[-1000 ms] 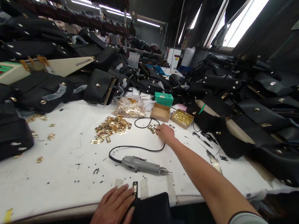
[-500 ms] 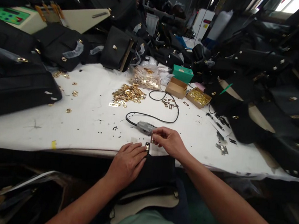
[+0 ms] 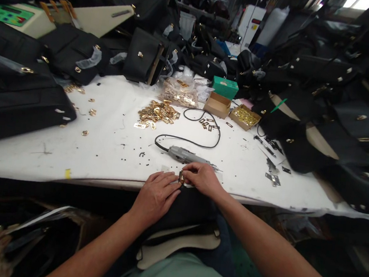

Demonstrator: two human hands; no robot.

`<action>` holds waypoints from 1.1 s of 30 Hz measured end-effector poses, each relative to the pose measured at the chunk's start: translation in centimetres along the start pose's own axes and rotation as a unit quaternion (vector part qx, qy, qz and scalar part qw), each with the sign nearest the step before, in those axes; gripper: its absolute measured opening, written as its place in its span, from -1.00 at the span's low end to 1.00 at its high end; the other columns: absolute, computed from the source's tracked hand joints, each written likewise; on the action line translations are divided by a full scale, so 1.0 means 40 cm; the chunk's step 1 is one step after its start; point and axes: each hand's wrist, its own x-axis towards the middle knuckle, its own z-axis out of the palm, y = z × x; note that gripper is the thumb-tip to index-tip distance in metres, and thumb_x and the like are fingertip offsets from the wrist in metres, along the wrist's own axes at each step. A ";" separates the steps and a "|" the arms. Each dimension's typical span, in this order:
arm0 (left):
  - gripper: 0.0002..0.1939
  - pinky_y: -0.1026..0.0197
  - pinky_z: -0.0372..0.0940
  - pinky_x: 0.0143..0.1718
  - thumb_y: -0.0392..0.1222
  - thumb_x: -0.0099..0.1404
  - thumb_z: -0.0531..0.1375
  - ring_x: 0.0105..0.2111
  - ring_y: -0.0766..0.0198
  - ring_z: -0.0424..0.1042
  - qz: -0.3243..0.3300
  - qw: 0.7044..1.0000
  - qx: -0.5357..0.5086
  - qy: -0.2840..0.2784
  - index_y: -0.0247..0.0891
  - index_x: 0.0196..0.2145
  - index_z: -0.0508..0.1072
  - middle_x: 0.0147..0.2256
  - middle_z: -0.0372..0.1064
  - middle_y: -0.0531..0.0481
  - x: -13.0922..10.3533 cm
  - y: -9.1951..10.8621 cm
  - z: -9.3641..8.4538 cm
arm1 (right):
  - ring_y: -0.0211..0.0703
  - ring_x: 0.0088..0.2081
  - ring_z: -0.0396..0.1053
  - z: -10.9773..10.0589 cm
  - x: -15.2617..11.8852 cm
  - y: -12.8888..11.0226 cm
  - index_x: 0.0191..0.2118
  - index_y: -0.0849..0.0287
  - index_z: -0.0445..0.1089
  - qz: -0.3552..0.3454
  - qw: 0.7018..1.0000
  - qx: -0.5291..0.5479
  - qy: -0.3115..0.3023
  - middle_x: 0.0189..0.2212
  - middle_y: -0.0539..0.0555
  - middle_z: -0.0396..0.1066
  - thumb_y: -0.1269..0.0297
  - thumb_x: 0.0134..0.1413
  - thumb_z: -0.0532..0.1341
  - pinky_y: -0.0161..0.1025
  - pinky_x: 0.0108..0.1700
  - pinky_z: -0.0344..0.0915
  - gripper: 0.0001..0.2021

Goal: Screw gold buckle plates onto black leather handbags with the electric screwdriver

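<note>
Low in the centre of the frame, our left hand (image 3: pixel 156 195) lies flat, fingers together, on the black bag (image 3: pixel 190 208) at the table (image 3: pixel 103 147) edge. Our right hand (image 3: pixel 201 179) pinches a small clasp (image 3: pixel 182 177) on the bag. Just above lies the grey driver (image 3: pixel 185 155), its cord looping toward gold plates (image 3: pixel 157 112) and boxes (image 3: pixel 230 110). Bags (image 3: pixel 324 105) crowd left, top and right; the clasp is mostly hidden.

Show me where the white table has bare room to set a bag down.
The widest bare patch of the white table lies between the big black bag on the left and the electric screwdriver, below the pile of gold plates; only tiny specks there. Right of the screwdriver's cord, a smaller patch. The back edge, with boxes and bags, is crowded.
</note>
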 end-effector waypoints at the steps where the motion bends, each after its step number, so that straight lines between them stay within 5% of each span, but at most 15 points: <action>1: -0.76 -0.08 0.26 0.13 -0.24 0.40 0.19 0.10 0.09 0.43 0.003 1.000 -0.001 0.004 -0.16 0.00 0.52 0.04 0.52 -0.05 -0.001 -0.002 0.002 | -0.26 -0.52 0.41 0.002 0.000 -0.003 -0.30 0.20 0.56 0.001 1.000 -0.005 0.001 -0.57 -0.02 0.48 0.32 0.05 0.27 -0.36 -0.41 0.31 -0.87; 14: -0.72 -0.10 0.25 0.13 -0.24 0.42 0.17 0.12 0.06 0.41 0.006 1.000 0.011 -0.020 -0.16 0.06 0.48 0.05 0.51 -0.07 0.004 -0.002 0.002 | -0.24 -0.44 0.42 0.008 0.003 -0.005 -0.31 0.17 0.61 -0.052 0.991 -0.123 0.020 -0.46 0.00 0.55 0.39 0.09 0.27 -0.32 -0.31 0.29 -0.87; 33: -0.77 -0.08 0.21 0.20 -0.22 0.42 0.17 0.13 0.09 0.41 -0.008 1.000 -0.007 -0.016 -0.20 0.01 0.48 0.04 0.52 -0.07 0.005 -0.003 -0.001 | -0.24 -0.48 0.40 0.009 0.005 -0.007 -0.31 0.18 0.61 -0.021 0.993 -0.108 0.035 -0.48 0.01 0.54 0.32 0.09 0.28 -0.31 -0.38 0.26 -0.86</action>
